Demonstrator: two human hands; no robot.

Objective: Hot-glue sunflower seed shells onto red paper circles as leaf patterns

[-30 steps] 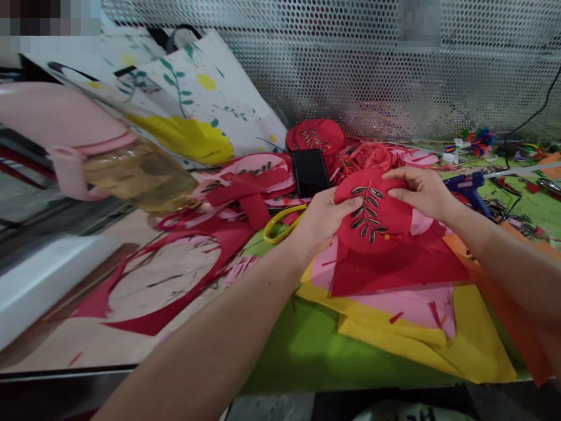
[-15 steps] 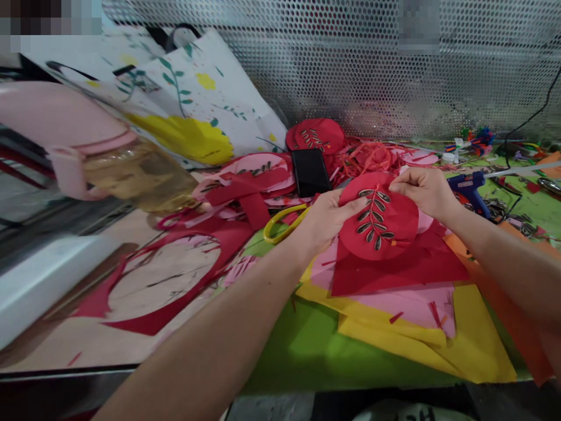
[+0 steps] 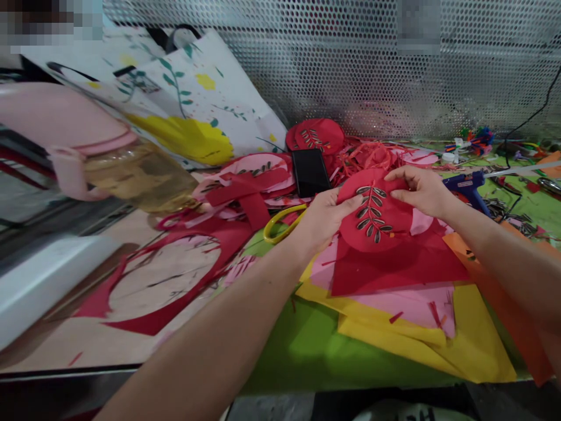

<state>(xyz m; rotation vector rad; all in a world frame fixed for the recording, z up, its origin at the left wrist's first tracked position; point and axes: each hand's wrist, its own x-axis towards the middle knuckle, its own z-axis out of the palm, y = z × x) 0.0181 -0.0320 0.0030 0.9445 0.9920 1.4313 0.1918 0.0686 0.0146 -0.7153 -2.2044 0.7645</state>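
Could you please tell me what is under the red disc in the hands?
Under the red disc, a pink piece peeks out, then a red sheet, pink paper and yellow sheets below. Whatever the disc covers cannot be seen.

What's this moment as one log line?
left hand: holding red disc | right hand: touching disc, upper right | below disc: red sheet | near right wrist: glue gun

Red disc [image 3: 391, 211], perhaps paper — dark seed-like pieces [image 3: 375, 213] forming a leafy sprig — tilted between left hand [image 3: 322, 217] and right hand [image 3: 421, 188].
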